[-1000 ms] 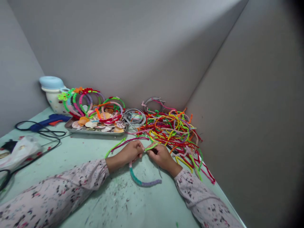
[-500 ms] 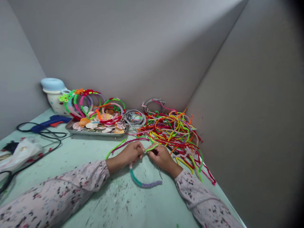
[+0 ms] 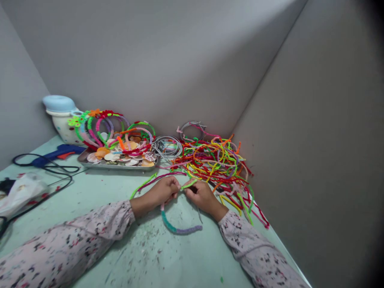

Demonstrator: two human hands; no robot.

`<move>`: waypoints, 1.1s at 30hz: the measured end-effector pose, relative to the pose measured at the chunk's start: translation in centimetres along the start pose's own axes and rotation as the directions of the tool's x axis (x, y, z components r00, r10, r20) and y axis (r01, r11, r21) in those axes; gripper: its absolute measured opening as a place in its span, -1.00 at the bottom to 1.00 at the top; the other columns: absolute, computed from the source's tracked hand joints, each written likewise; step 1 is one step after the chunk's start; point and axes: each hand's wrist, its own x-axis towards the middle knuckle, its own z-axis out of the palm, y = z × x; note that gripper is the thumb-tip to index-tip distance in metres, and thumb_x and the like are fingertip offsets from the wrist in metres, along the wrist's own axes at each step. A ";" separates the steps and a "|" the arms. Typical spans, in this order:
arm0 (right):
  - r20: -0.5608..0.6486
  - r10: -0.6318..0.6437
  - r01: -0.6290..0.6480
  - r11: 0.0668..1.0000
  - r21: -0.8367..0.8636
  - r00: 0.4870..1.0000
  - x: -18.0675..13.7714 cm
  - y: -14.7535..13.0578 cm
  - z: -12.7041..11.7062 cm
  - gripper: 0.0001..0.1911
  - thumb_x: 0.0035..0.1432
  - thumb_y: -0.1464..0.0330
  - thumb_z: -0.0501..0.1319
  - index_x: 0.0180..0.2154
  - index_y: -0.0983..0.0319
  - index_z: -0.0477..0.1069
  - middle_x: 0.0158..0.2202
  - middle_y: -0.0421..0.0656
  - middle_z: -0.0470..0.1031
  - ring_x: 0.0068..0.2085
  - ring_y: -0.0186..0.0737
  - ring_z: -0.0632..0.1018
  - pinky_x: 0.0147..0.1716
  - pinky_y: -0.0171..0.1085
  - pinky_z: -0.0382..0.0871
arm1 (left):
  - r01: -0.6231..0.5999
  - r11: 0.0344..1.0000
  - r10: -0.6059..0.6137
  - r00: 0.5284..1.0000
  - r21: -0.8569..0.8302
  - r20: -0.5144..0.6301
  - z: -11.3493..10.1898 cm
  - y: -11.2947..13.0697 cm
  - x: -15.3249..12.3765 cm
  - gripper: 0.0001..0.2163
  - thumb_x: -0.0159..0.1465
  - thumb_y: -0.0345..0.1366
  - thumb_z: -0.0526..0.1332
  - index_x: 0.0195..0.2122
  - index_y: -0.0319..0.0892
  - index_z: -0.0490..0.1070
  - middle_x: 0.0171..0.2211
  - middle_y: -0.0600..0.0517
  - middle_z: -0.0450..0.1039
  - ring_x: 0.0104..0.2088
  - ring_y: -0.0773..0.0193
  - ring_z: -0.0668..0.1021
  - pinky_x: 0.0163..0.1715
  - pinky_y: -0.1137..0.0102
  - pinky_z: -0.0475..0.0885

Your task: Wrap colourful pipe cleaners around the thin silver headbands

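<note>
My left hand is closed in a pinch on a curved wire wrapped in fuzzy pipe cleaner. The wrapped part hangs below that hand and runs from pink through teal to purple. A light green pipe cleaner is pinched by my right hand, its near end at my left fingertips. Thin bare grey wire pokes out beneath my right hand. Fingers hide the spot where green strip and wire meet. Behind my left wrist lie a green pipe cleaner and a dark pink one.
A heap of coloured pipe cleaners lies behind my right hand, beside grey wire coils. Farther left are a metal tray with shells and wrapped hoops, a blue glue gun with its cord, a lidded container and a plastic bag.
The view has shifted slightly, so everything sits a little farther left and up. Both hands keep their pinch; the green pipe cleaner has barely moved between them.
</note>
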 end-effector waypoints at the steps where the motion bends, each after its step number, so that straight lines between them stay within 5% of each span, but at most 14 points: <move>1: 0.001 0.000 0.000 1.000 0.001 1.000 0.0 0.0 0.0 -0.80 0.07 0.54 0.17 -0.31 0.24 0.54 -0.37 -0.16 0.54 -0.34 -0.28 0.51 -0.29 -0.33 0.37 | 0.004 1.000 -0.004 1.000 0.002 -0.003 0.0 0.1 -0.1 -0.87 0.16 -0.23 0.11 -0.32 -0.17 0.25 -0.60 0.15 0.30 -0.76 0.47 0.23 -0.85 0.58 0.09; 33: -0.003 -0.018 0.018 1.000 0.009 1.000 0.1 0.3 0.1 -0.79 0.04 0.56 0.15 -0.32 0.26 0.52 -0.38 -0.16 0.54 -0.34 -0.29 0.51 -0.30 -0.35 0.33 | -0.011 1.000 0.011 1.000 0.026 -0.002 0.0 -0.2 0.0 -0.85 0.16 -0.21 0.10 -0.33 -0.17 0.25 -0.60 0.15 0.29 -0.76 0.46 0.22 -0.88 0.56 0.10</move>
